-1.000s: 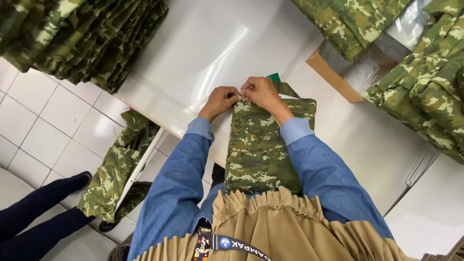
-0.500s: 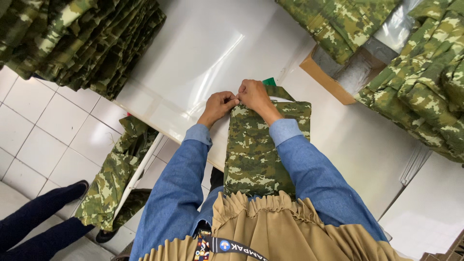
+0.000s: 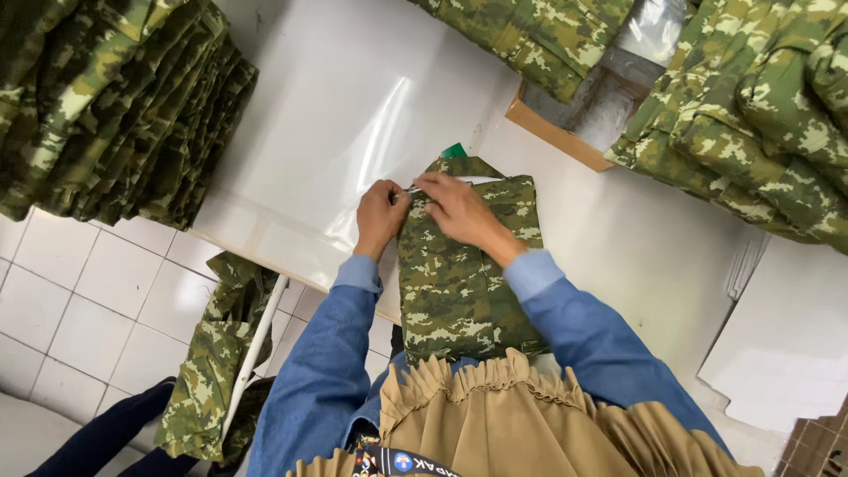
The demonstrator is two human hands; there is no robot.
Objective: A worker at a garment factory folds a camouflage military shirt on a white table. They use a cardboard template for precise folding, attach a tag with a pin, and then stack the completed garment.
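Both hands are pinching the top edge of the folded camo garment (image 3: 459,265) on the white worktop (image 3: 353,106): left hand (image 3: 382,216) closed on the corner, right hand (image 3: 458,210) gripping just beside it.

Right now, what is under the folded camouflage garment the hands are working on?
The folded camouflage garment lies on the white table. A green corner and a white strip peek out at its far edge; what they belong to is covered.
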